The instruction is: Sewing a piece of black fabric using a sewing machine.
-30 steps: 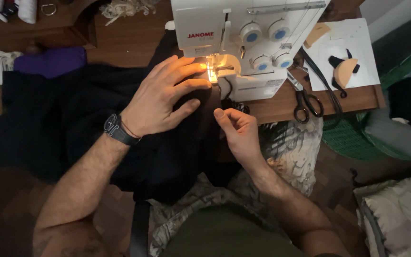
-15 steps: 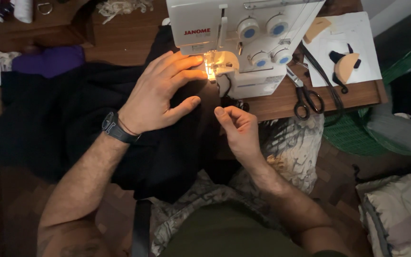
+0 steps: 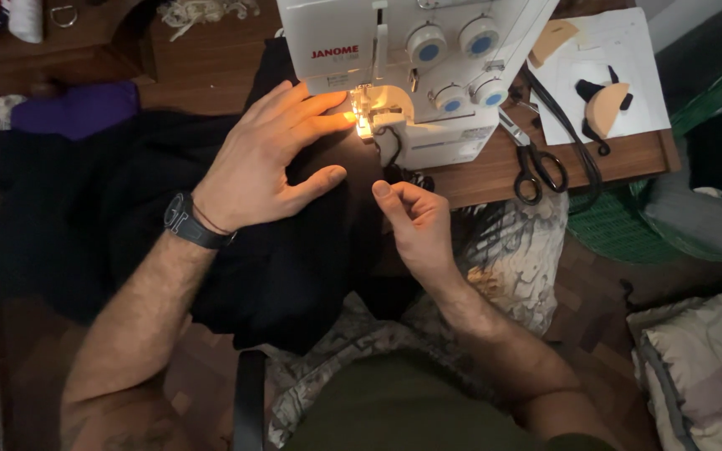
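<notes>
Clearly the black cloth [image 3: 211, 242] fills the left and centre of the frame, its edge under the lit foot of the white serger [image 3: 403, 75] at top centre. The left hand [image 3: 265, 163] lies open and flat on it, fingertips near the foot. The right hand [image 3: 415, 221] pinches the near edge. Feeding well probably means even, light guidance, with fingers kept clear of the needle.

White sewing machine [image 3: 411, 75] cut off above; dark cloth's [image 3: 127, 217] folds indistinct
</notes>
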